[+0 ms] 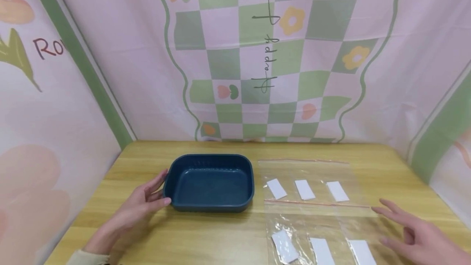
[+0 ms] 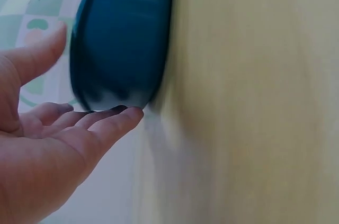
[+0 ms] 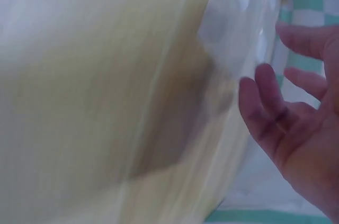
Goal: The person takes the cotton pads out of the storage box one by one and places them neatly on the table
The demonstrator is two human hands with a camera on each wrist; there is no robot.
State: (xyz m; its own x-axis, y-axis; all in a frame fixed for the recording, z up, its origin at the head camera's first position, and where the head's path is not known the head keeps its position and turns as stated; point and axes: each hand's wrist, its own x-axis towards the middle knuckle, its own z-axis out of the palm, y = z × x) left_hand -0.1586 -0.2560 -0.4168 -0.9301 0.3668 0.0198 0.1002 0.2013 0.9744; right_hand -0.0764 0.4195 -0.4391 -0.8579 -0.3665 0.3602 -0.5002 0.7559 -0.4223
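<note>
A dark blue rectangular tray (image 1: 209,187) sits on the table, its inside bare. My left hand (image 1: 137,203) is at the tray's left end, with extended fingers against the end wall and the thumb near the front corner. In the left wrist view the thumb stands apart from the tray wall (image 2: 124,33). To the right of the tray lie clear plastic bags (image 1: 294,169) in two rows, with white cards (image 1: 305,189) in them. My right hand (image 1: 419,232) hovers at the right of the bags, fingers loosely spread and holding nothing.
The wooden table (image 1: 206,236) ends at the back against a hanging cloth (image 1: 220,64) with a green and white check print. Another printed cloth (image 1: 73,113) hangs along the left side. The lower row of bags runs out of the head view at the bottom.
</note>
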